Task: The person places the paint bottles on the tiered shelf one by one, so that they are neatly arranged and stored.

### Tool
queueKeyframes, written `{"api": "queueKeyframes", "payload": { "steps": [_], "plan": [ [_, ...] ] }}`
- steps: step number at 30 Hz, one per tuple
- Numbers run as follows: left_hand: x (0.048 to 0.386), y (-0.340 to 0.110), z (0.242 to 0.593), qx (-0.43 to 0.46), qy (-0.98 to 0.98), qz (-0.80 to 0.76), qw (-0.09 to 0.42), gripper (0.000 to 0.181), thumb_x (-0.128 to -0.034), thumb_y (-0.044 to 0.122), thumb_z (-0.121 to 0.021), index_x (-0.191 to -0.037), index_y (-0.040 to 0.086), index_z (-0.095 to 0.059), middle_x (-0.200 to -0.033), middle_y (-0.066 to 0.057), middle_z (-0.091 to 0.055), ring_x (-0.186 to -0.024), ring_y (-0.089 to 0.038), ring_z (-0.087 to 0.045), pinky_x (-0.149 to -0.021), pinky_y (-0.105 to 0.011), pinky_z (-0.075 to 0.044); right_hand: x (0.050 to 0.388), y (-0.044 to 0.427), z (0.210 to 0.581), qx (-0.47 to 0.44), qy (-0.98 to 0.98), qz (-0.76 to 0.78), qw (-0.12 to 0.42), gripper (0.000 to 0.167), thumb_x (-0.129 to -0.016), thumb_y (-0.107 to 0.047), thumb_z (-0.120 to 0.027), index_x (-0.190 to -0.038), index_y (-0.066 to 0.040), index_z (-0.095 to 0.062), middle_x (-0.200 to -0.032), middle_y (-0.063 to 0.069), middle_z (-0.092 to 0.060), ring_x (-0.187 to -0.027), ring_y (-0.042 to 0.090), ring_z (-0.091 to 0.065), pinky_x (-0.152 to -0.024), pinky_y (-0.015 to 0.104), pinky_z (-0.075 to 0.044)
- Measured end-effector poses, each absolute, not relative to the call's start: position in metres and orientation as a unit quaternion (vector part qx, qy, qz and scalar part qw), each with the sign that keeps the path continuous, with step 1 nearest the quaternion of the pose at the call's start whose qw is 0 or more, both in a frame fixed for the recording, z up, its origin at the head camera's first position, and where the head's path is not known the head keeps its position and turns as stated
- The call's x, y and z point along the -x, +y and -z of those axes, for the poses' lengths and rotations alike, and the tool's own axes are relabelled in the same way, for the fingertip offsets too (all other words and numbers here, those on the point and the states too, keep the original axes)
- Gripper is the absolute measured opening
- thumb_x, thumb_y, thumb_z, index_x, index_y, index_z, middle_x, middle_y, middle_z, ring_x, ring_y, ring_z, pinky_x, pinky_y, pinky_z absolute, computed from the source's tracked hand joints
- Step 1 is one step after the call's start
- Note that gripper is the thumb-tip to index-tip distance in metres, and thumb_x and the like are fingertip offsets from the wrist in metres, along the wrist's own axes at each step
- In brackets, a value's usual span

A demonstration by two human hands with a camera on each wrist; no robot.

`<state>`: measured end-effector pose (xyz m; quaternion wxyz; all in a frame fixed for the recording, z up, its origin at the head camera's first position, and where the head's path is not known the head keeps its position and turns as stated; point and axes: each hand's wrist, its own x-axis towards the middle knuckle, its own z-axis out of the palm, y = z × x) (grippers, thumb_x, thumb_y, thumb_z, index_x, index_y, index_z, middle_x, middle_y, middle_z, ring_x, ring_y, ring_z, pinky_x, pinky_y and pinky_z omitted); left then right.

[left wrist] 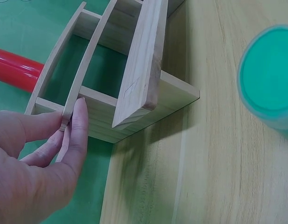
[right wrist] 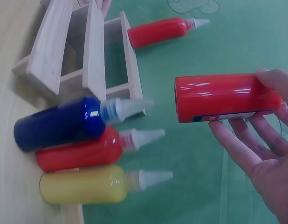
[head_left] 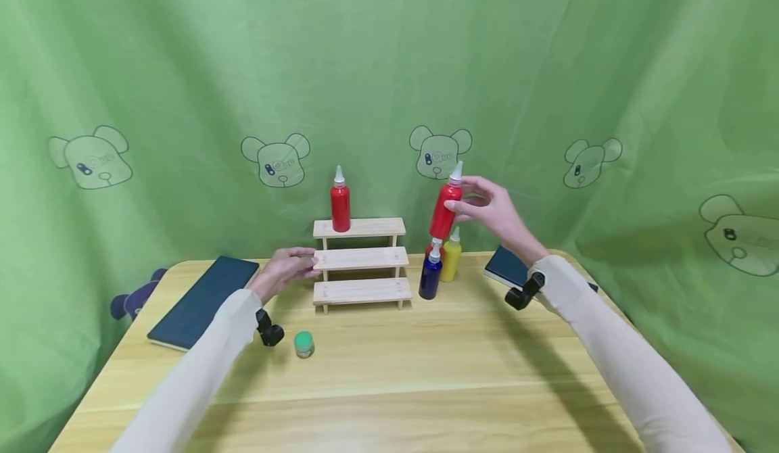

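My right hand (head_left: 489, 209) grips a red squeeze bottle (head_left: 444, 211) with a white pointed nozzle, raised above the other bottles and slightly tilted. Beneath it a blue bottle (head_left: 430, 276), a yellow bottle (head_left: 451, 260) and a mostly hidden red bottle (right wrist: 81, 151) stand close together on the table. With thumb and fingers, my left hand (head_left: 283, 272) pinches the left end of the middle shelf of a three-step wooden rack (head_left: 362, 291). On the rack's top step, toward the left, stands another red bottle (head_left: 341, 207).
A small jar with a green lid (head_left: 303, 344) sits in front of the rack. Dark notebooks lie at the left (head_left: 203, 302) and, partly behind the right arm, at the right (head_left: 508, 267). A green curtain (head_left: 365, 88) hangs behind the wooden table (head_left: 389, 378).
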<state>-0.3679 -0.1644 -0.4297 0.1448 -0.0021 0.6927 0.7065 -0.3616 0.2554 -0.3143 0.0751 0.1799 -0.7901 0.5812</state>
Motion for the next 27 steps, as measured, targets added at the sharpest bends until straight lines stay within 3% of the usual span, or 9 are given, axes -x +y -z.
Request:
{"api": "queueKeyframes", "payload": {
  "steps": [10,16,20,24,27],
  "plan": [
    [0.369,-0.166,0.427,0.009,0.695,-0.703,0.154,0.051,-0.1028,-0.008,-0.056,-0.151,-0.016,-0.039,-0.105,-0.012,-0.064,-0.077,-0.011,-0.073,-0.089,-0.024,-0.065,0.389,0.208,0.307,-0.203,-0.791,-0.574,0.056,0.055,-0.094,-0.017,-0.081,-0.143,-0.009,-0.059,-0.131,0.015,-0.066,-0.106,0.022,-0.072,-0.088,0.035,-0.068],
    [0.369,-0.164,0.423,0.018,0.681,-0.71,0.177,0.053,-0.1022,-0.01,-0.054,-0.152,-0.015,-0.037,-0.105,-0.011,-0.065,-0.084,-0.014,-0.071,-0.097,-0.03,-0.064,0.402,0.186,0.309,-0.21,-0.796,-0.567,0.03,0.055,-0.096,-0.012,-0.077,-0.146,-0.005,-0.055,-0.137,0.018,-0.063,-0.113,0.028,-0.069,-0.099,0.05,-0.064],
    [0.37,-0.162,0.421,0.037,0.673,-0.715,0.186,0.049,-0.1062,-0.004,-0.05,-0.153,-0.014,-0.039,-0.115,-0.013,-0.064,-0.09,-0.014,-0.069,-0.099,-0.03,-0.063,0.409,0.171,0.313,-0.202,-0.791,-0.578,0.019,0.055,-0.097,-0.01,-0.077,-0.147,-0.006,-0.054,-0.139,0.017,-0.063,-0.117,0.032,-0.067,-0.104,0.058,-0.059],
    [0.373,-0.161,0.42,0.045,0.683,-0.708,0.173,0.045,-0.107,0.001,-0.053,-0.15,-0.012,-0.046,-0.129,-0.02,-0.064,-0.089,-0.011,-0.068,-0.094,-0.025,-0.064,0.418,0.157,0.318,-0.207,-0.781,-0.588,0.016,0.055,-0.096,-0.006,-0.075,-0.147,-0.005,-0.054,-0.139,0.018,-0.062,-0.119,0.036,-0.066,-0.105,0.061,-0.057],
    [0.374,-0.163,0.422,0.032,0.698,-0.696,0.165,0.045,-0.1034,0.001,-0.061,-0.146,-0.012,-0.051,-0.122,-0.019,-0.068,-0.084,-0.009,-0.069,-0.085,-0.02,-0.065,0.426,0.147,0.324,-0.213,-0.785,-0.581,0.017,0.057,-0.096,-0.005,-0.075,-0.149,-0.005,-0.053,-0.139,0.02,-0.062,-0.119,0.036,-0.066,-0.105,0.059,-0.057]
  ]
}}
